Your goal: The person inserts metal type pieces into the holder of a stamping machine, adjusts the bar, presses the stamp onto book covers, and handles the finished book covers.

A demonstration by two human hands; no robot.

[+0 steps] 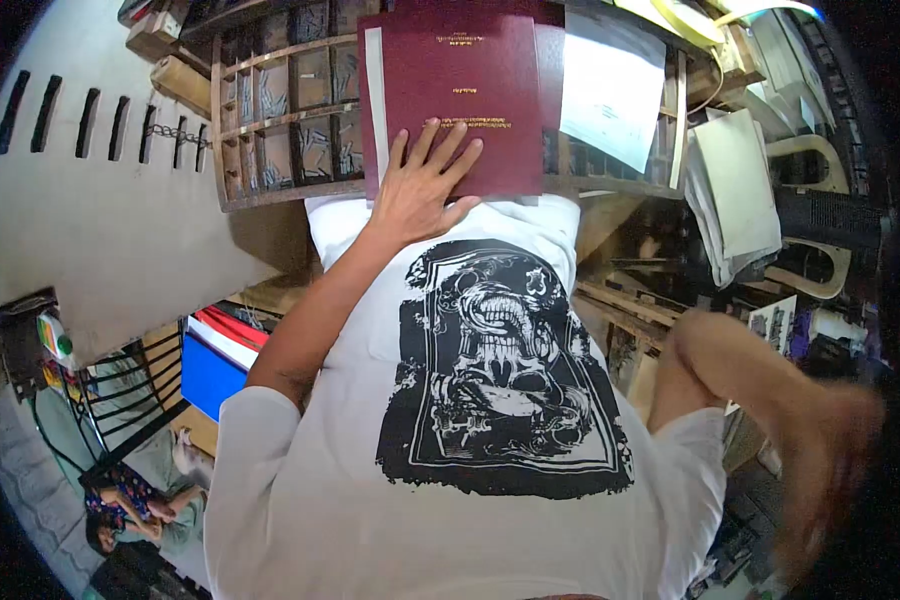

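Nearest, white T-shirt (490, 500) with black print. Left of it, blue board (208, 375) low down. Farther off, left hand (420, 190) spread flat, palm pressing on maroon hardcover book (460, 90), lying atop wooden compartment tray (270, 110) at far centre. White paper sheet (605, 95) just right of book. Near right, right hand (820, 460) blurred; pose impossible to tell.

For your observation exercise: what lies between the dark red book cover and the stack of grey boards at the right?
In the head view, a white paper sheet lies between the dark red book cover and the grey boards, resting on the wooden compartment tray.
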